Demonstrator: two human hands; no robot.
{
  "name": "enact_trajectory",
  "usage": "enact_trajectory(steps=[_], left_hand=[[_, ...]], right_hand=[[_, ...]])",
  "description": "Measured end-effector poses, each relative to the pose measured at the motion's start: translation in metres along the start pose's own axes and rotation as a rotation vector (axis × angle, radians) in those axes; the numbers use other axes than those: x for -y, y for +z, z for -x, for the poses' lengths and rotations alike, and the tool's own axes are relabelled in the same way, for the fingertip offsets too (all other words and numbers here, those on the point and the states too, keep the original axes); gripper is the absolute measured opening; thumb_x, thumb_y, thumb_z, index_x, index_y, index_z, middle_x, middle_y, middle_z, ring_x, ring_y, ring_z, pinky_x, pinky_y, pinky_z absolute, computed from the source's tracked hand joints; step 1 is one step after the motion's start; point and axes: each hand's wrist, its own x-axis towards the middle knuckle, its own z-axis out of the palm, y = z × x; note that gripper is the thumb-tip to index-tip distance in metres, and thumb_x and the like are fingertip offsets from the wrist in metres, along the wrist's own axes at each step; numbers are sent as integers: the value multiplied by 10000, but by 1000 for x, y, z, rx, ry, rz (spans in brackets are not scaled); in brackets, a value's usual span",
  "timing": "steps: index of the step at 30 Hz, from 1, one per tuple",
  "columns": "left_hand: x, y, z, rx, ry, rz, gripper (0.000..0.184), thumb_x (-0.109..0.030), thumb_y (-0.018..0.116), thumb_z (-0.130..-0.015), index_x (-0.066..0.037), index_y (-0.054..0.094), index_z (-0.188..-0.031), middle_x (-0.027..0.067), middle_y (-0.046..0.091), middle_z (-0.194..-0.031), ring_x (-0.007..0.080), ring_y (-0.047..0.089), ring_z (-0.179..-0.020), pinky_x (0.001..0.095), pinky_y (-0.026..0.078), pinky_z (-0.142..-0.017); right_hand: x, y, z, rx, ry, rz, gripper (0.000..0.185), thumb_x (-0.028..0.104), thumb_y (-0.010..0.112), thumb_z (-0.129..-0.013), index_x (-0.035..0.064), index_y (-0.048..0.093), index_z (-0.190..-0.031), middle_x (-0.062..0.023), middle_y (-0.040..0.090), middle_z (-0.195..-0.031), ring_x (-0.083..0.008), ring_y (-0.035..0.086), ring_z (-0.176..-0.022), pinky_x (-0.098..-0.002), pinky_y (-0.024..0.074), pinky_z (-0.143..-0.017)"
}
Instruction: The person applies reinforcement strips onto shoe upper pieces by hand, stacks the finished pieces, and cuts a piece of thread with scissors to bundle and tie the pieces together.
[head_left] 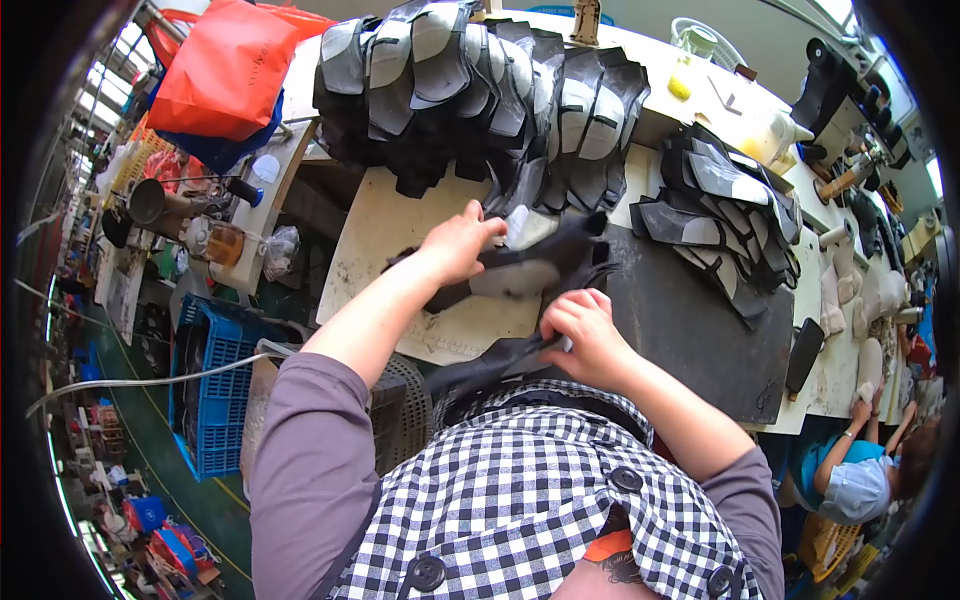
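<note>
Black and grey cut pieces (520,275) lie blurred on the pale board, between my two hands. My left hand (462,245) is over their upper left side, its fingers apart, with a small white item (517,224) close to the fingertips. Nearer my body, my right hand (583,335) is closed in a pinch on a dark piece (490,362) that reaches left along the apron. Beyond my hands, a large pile of black and grey pieces (430,75) hangs over the board, and another stack (715,205) rests at the right.
A dark mat (690,330) covers the bench's right part, with a black phone (804,358) at its edge. A red bag (225,70) stands at the upper left. Below it are blue crates (215,390) and a cable (150,382). A co-worker (860,470) sits at the lower right.
</note>
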Motion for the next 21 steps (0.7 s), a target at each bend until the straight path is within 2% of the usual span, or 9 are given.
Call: enact_trajectory(steps=[4,7,9,11,12,15,16,19,21], left_hand=[[3,-2,-3,-95,-13,-93,546,-72,793,-662,-180,573,-1150,128,454,-1179,329,572,-1073,425,507,-891],[-32,-3,10,-228,233,140,400,-115,760,-741,-112,613,-1113,148,526,-1138,317,590,-1055,401,505,-881],[-67,-7,23,71,237,516,285,-201,754,-789,-56,640,-1005,131,591,-1005,298,613,-1004,380,499,-849],[-91,-2,34,188,200,686,232,-191,747,-831,-34,622,-949,109,595,-876,249,613,-940,341,486,-823],[-93,3,32,249,127,815,239,-191,757,-818,-36,616,-935,91,607,-911,217,622,-908,331,492,-775],[-97,5,32,172,260,709,258,-180,772,-798,-29,605,-924,88,613,-904,194,632,-861,334,496,-729],[-102,9,34,81,269,680,251,-246,711,-835,-45,594,-928,115,635,-884,276,647,-848,377,510,-747],[-105,30,26,-36,511,238,202,-236,653,-860,-65,585,-945,114,647,-881,292,655,-831,399,525,-727],[-101,43,10,-23,463,168,162,-160,593,-864,-86,623,-1006,115,677,-912,302,662,-882,412,527,-746]], right_hand=[[5,-2,21,-125,-8,76,297,169,796,-656,135,599,-875,7,606,-926,-205,563,-1037,-449,321,-1023],[-2,5,28,-263,-6,126,299,168,794,-649,145,621,-892,9,595,-974,-200,559,-1056,-463,332,-1024],[-1,7,29,-344,-14,147,305,174,798,-637,153,630,-891,7,580,-996,-212,556,-1049,-468,336,-1021],[0,8,34,-445,-39,224,300,187,805,-616,196,639,-865,15,555,-1010,-206,529,-1026,-435,336,-986],[0,8,38,-477,-52,270,298,191,805,-613,207,639,-860,17,553,-1006,-202,521,-1021,-425,335,-975],[2,3,44,-506,-30,303,291,198,803,-616,225,635,-852,46,561,-996,-177,503,-1015,-397,327,-941],[3,1,47,-494,-5,295,289,197,802,-617,222,634,-851,52,566,-995,-178,504,-1019,-398,328,-942],[7,-5,58,-413,45,244,294,191,810,-606,185,618,-829,47,601,-932,-201,537,-993,-410,338,-941],[8,-11,71,-351,39,192,307,188,817,-596,166,608,-820,26,611,-898,-216,557,-967,-419,346,-937]])
